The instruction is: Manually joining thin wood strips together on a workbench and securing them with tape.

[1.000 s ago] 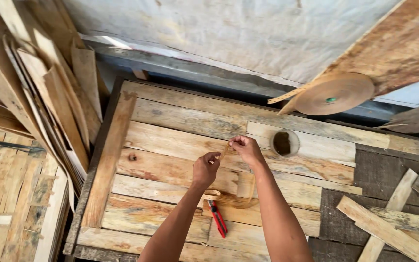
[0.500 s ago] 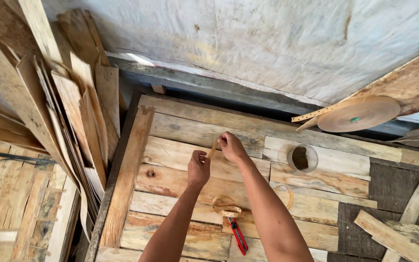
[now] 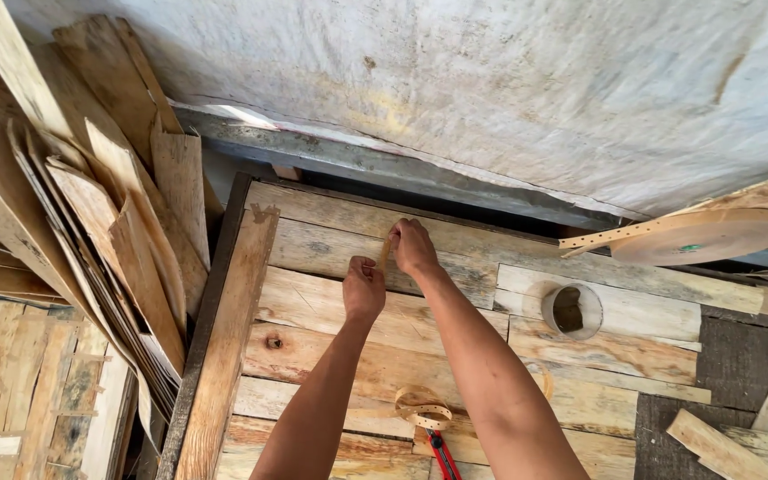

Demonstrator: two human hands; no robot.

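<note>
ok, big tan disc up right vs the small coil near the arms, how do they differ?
The big tan disc is far wider than the small coil. The disc sits at the right edge beyond the planks, away from both hands; the coil lies on the plank surface between the forearms. The disc is tightly wound with one stiff punched tail sticking out; the coil is loose and looped. Both are tan strip material wound into rolls.

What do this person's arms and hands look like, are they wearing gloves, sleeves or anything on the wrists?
Both arms are bare from the bottom edge of the picture up to the fingers: no sleeves show. The left hand and the right hand wear no gloves. No watch, bracelet or ring can be seen on either wrist or on the fingers that show. The forearms are lean, and no marks or tattoos can be made out.
</note>
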